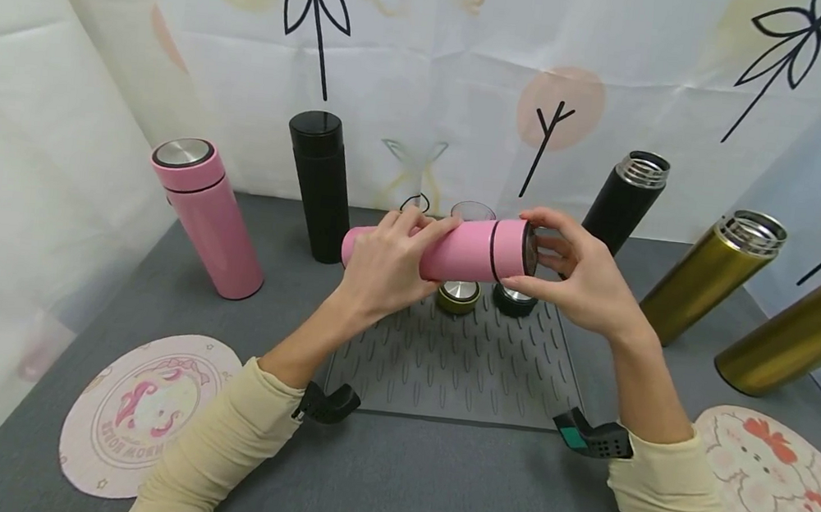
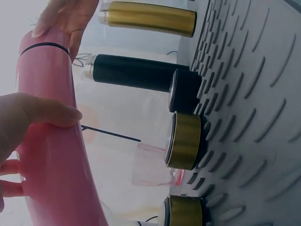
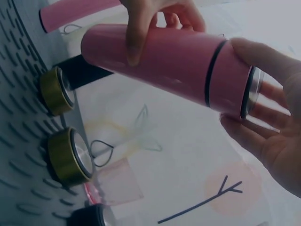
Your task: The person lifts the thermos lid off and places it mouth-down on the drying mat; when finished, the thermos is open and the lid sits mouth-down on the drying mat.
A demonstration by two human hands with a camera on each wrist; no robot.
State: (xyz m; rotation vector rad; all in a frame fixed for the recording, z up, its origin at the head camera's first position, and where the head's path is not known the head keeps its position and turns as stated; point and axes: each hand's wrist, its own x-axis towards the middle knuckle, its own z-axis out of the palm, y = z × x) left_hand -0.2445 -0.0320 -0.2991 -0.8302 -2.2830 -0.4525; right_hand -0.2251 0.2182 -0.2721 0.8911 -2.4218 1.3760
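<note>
A pink thermos flask (image 1: 455,252) is held almost level above the grey ribbed mat (image 1: 459,368). My left hand (image 1: 391,262) grips its body from above, with the thumb across the near side in the left wrist view. At the other end my right hand (image 1: 586,281) holds the pink lid (image 3: 230,77), thumb and fingers spread around its rim. The lid sits on the flask, a black ring between them. Below stand a gold lid (image 1: 458,296) and a black lid (image 1: 514,301); a second gold lid (image 2: 186,210) shows in the left wrist view.
Another pink flask (image 1: 208,216) and a black flask (image 1: 319,189) stand capped on the left. On the right are a lidless black flask (image 1: 624,198) and two lidless gold flasks (image 1: 713,273). A clear cup (image 2: 153,165) stands behind the lids. Round placemats (image 1: 90,423) lie either side.
</note>
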